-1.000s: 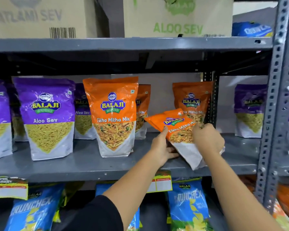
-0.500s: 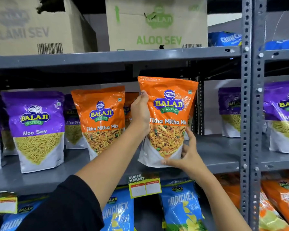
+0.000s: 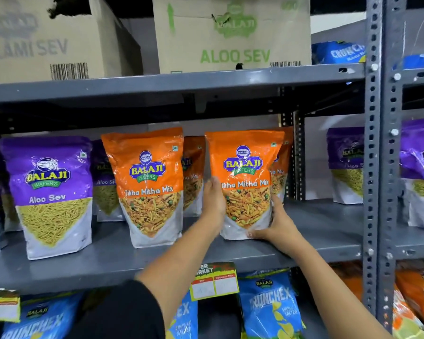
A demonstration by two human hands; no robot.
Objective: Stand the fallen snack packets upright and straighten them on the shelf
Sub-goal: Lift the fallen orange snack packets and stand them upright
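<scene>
With its base on the grey shelf (image 3: 328, 223), the orange Tikha Mitha Mix packet (image 3: 245, 182) stands upright — left hand (image 3: 212, 204) and right hand (image 3: 277, 225) pressed flat against its sides, apparently squaring it to the row.

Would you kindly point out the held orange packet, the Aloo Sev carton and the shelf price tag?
Held orange packet (image 3: 244, 165): head view, on its logo.
Aloo Sev carton (image 3: 234, 56): head view, on its green lettering.
Price tag (image 3: 216, 281): head view, on its centre.
</scene>
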